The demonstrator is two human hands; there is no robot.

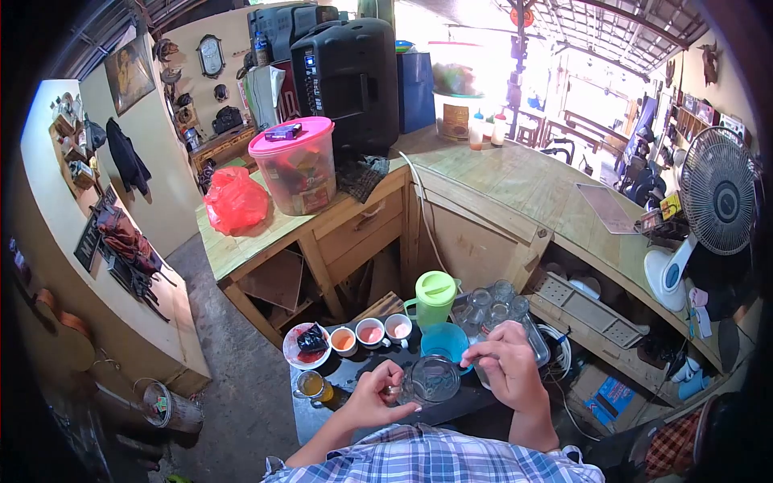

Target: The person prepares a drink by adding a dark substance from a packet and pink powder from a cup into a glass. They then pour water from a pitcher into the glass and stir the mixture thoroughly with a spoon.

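A clear glass mug (435, 378) is between my hands above the low dark table. My left hand (377, 396) has its fingers curled at the mug's left side, around what looks like its handle. My right hand (507, 366) is at the mug's upper right, with thumb and forefinger pinched; what they hold is too small to make out. Just beyond stand a blue translucent container (444, 342) and a green lidded pitcher (436, 296). Left of them are white cups (371, 332), a bowl (293, 354) with a dark plastic packet, and a glass of orange drink (312, 388).
Upturned glasses (499, 302) stand on a metal tray (541, 346) at the right. Behind is a wooden counter (499, 181) with a pink-lidded tub (298, 169), a red plastic bag (236, 201), a black speaker (346, 84) and a fan (719, 193).
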